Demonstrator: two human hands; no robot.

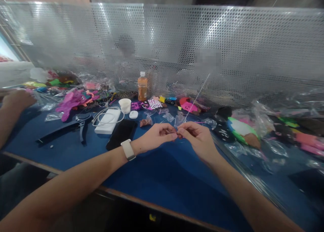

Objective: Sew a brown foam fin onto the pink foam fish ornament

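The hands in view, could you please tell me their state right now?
Left hand: pinched closed on a small brown piece.
Right hand: closed on the same piece, beside a thin pale rod.

Two hands in play — a left hand, a right hand — and one thin rod! Along the table: one orange drink bottle, one white cup, one power bank, one black smartphone, one earbud case, one black-handled cutter.
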